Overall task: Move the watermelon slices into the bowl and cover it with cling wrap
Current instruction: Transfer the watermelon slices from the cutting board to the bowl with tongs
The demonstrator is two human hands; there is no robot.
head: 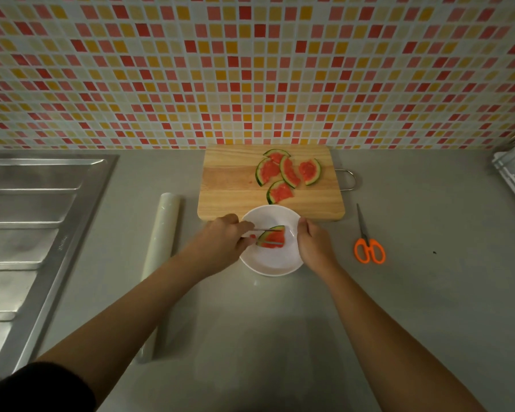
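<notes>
Leftmost, a steel sink drainboard point(27, 218) is seen, then a cling wrap roll point(161, 248) laid on the counter point(428, 292). Thin metal tongs point(268, 230) are gripped in the left hand point(223, 242), and one watermelon slice point(272, 237) is pinched by them over the white bowl point(268, 263). The bowl's right rim is held by the curled right hand point(314, 245). Five more slices point(289, 172) lie on the cutting board point(229, 185) behind, and orange scissors point(369, 248) are seen rightmost.

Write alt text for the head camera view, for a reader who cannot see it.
A left hand holds thin metal tongs around a watermelon slice over a white bowl, whose rim the right hand holds. Five more slices lie on a wooden cutting board behind, cling wrap roll left, orange scissors right.
</notes>
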